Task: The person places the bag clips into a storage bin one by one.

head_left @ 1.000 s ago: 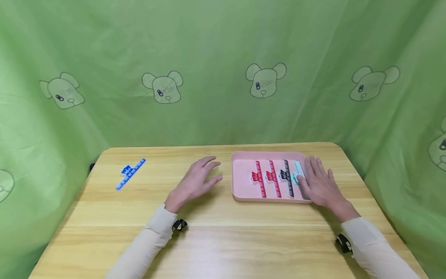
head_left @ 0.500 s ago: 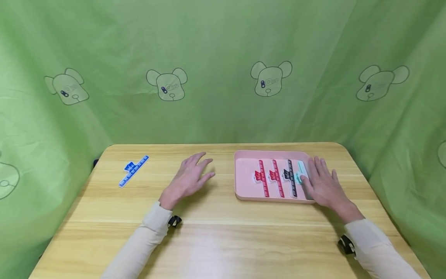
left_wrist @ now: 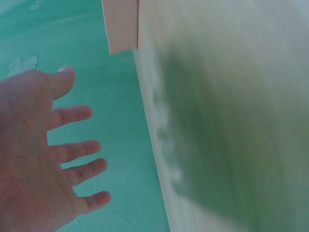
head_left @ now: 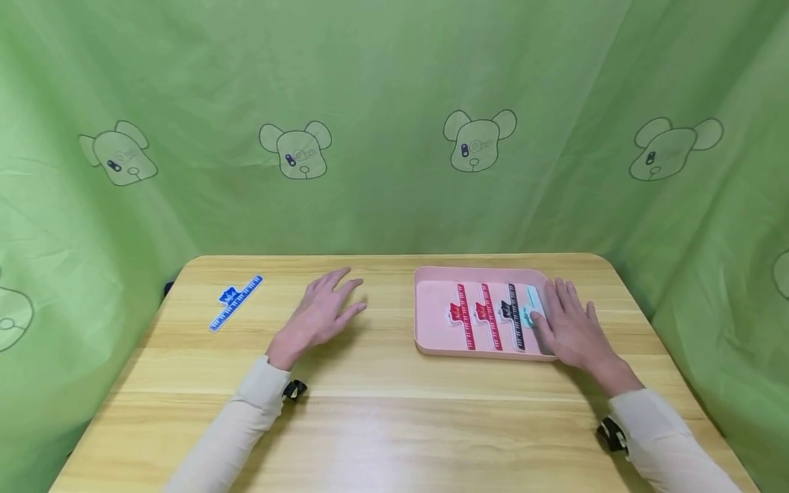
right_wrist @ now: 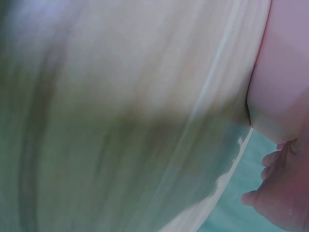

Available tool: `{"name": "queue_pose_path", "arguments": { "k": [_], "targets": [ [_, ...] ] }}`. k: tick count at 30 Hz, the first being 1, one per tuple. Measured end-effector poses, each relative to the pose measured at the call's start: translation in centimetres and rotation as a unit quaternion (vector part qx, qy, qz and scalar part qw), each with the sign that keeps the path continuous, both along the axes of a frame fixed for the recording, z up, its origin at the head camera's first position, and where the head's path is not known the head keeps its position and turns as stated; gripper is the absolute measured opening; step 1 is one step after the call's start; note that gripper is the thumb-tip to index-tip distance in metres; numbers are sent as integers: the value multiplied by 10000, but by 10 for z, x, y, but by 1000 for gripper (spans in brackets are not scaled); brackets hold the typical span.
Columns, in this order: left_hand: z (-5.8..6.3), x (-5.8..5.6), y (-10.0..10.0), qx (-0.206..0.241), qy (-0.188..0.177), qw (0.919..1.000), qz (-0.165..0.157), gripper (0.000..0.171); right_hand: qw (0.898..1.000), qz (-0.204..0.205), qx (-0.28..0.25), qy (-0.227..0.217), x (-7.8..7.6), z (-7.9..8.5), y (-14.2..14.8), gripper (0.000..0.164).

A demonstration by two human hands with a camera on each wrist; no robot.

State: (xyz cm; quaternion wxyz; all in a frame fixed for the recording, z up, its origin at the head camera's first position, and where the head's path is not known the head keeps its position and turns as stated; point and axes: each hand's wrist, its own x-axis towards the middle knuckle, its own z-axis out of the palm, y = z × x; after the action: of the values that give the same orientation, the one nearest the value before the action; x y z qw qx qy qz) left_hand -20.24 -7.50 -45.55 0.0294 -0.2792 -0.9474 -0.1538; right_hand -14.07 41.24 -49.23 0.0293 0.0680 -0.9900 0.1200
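Observation:
The pink tray (head_left: 429, 315) lies at the right of the table, and my right hand (head_left: 574, 334) rests over its right rim with straight fingers, thumb inside. In the tray lie two red piano-key strips (head_left: 466, 322) with small raised clip-like tabs, a black strip (head_left: 516, 318) of that kind and a mint one (head_left: 531, 301) beside my thumb. My left hand (head_left: 314, 316) hovers above the table, fingers spread and holding nothing; the left wrist view shows its bare palm (left_wrist: 29, 159). Left of it lies a blue piano-key strip (head_left: 237, 305), set diagonally.
The wooden table (head_left: 370, 424) has rounded far corners. A green curtain (head_left: 382, 212) with bear-head drawings hangs around its back and sides. In the right wrist view the tray's wall (right_wrist: 280, 72) stands close by the hand.
My left hand has drawn away from the tray, moving left toward the blue strip. The right hand stays on the tray's right rim. The head view has shifted slightly.

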Motion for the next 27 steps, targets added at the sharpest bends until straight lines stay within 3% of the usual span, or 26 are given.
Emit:
{"name": "queue_pose_path", "arguments": {
  "k": [17,27],
  "targets": [
    [-1,-7,-33,206,-14,9995,225,55,9999,-14,-114,-54,0,0,-2,79],
    [3,-13,-57,107,49,9994,330,51,9999,-74,-54,-81,1,0,-2,79]
  ]
}}
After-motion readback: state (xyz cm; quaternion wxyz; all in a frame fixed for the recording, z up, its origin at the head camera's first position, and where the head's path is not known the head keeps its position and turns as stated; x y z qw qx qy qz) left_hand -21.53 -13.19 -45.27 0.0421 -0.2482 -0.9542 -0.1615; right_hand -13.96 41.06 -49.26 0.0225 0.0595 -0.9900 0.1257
